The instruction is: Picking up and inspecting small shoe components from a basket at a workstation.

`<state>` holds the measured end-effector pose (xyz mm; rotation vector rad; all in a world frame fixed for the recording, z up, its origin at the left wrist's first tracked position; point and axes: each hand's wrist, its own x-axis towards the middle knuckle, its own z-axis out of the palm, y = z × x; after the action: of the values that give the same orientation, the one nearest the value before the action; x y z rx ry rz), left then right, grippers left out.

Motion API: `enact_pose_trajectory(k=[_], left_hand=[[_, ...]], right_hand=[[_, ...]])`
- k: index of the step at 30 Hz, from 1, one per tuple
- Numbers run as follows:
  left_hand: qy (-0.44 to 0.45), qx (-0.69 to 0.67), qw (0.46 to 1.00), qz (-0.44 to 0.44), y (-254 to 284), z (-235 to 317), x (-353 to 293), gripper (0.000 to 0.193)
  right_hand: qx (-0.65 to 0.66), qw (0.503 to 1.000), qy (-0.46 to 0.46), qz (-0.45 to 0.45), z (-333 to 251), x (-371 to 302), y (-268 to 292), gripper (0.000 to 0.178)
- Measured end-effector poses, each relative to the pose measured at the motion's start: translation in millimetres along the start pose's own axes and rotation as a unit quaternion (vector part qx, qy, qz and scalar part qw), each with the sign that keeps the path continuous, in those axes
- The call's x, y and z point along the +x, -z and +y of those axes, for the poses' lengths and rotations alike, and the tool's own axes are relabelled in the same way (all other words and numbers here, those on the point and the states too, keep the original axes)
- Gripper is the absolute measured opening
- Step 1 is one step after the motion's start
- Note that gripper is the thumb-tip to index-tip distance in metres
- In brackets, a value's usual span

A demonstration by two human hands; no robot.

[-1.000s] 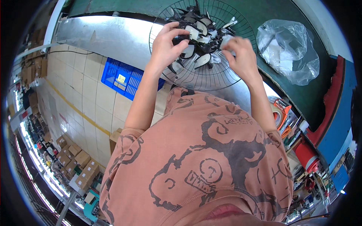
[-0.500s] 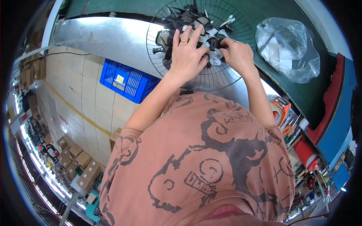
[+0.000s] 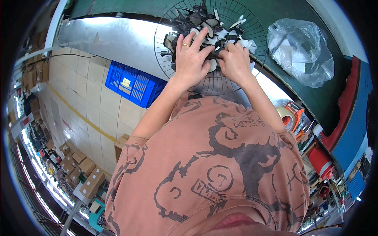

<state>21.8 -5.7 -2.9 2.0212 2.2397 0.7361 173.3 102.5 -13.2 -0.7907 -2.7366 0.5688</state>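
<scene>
A round black wire basket [image 3: 262, 37] holds a heap of small black parts [image 3: 193, 17], some with pale round faces, mixed with crumpled white scraps [image 3: 248, 45]. My left hand [image 3: 191, 61] lies over the left part of the heap, fingers spread and a ring on one of them. Close beside it, my right hand [image 3: 236, 65] is closed with its fingers curled down into the heap. A black piece lies between the two hands; what the right fingertips grip is hidden. Just below the left fingers sits a pale disc [image 3: 213, 65].
On the green tabletop [image 3: 281, 10] at right lies a clear plastic bag [image 3: 301, 51] with white contents. A blue crate [image 3: 134, 84] stands on the floor at left. Tape rolls [image 3: 285, 118] and orange-handled tools [image 3: 295, 112] are by my right arm. Cartons [image 3: 80, 165] are stacked farther left.
My right hand has moved left and slightly down, closer to the left hand, uncovering white scraps at the right of the heap. My left hand has shifted a little left and down.
</scene>
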Motion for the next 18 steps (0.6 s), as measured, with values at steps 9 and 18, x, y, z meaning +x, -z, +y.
enact_pose_trajectory(k=[9, 18], left_hand=[[0.050, -0.406, 0.913, 0.002, 31.9, -4.1, 5.7, 0.044], [0.151, -0.495, 0.853, -0.058, 27.0, 3.0, 6.8, 0.044]], right_hand=[[0.416, 0.895, -0.127, -0.097, 19.1, 2.2, 45.5, 0.013], [0.603, 0.783, -0.124, -0.086, 6.1, 0.0, 37.7, 0.017]])
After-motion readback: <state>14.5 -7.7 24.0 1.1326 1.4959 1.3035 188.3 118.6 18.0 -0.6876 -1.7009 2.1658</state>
